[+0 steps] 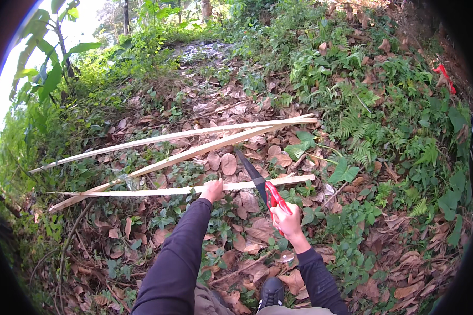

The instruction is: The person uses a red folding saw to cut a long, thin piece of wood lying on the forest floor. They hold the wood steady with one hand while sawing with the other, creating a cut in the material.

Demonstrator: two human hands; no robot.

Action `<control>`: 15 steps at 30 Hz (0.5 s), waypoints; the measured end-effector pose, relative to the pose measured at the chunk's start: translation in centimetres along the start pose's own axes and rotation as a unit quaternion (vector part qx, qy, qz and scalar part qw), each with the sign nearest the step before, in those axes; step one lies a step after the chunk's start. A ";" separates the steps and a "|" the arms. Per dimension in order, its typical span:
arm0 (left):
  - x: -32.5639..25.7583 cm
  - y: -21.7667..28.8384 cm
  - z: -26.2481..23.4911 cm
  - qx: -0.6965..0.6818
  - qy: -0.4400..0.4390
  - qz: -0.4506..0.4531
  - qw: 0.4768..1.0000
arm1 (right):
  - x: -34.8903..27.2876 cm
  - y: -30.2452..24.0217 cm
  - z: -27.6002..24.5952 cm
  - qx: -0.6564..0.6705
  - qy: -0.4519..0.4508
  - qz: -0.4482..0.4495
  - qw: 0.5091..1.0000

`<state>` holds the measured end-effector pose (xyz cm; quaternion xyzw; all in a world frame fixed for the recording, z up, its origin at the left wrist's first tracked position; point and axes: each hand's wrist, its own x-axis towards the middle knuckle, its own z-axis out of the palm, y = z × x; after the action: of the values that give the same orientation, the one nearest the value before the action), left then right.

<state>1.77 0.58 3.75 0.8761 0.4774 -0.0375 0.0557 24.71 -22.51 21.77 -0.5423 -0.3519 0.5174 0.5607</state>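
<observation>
My left hand (213, 191) is closed round a long, thin wooden strip (157, 192), which lies roughly crosswise in front of me. In my right hand (287, 220) is a hand saw (253, 173) with a red handle and a dark blade. Its blade crosses the strip to the right of my left hand and points away and to the left; whether the teeth touch the wood I cannot tell. Farther off, two more pale wooden strips (194, 152) (157, 139) meet at their right ends and spread apart toward the left. The nearer of these crosses the held strip at the left.
Dry brown leaves (228, 164) and low green plants (347, 231) cover the ground. A thin bent branch (71, 241) lies at the left. A red object (445, 79) sits among plants at the far right. My dark shoe (271, 294) stands at the lower middle.
</observation>
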 end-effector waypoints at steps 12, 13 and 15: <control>1.8 0.0 0.5 -0.003 -0.039 -0.082 0.996 | -1.6 11.2 0.7 -0.090 0.087 -0.080 0.989; 1.8 -0.3 0.4 -0.004 -0.038 -0.081 0.996 | -1.4 11.5 0.9 -0.088 0.085 -0.081 0.989; 1.8 -0.4 0.2 -0.004 -0.037 -0.080 0.996 | -1.3 12.2 1.0 -0.104 0.086 -0.090 0.987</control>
<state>2.39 2.24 3.27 0.8330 0.5436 -0.0719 0.0734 21.02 -25.03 10.28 -0.6062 -0.4013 0.3770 0.5738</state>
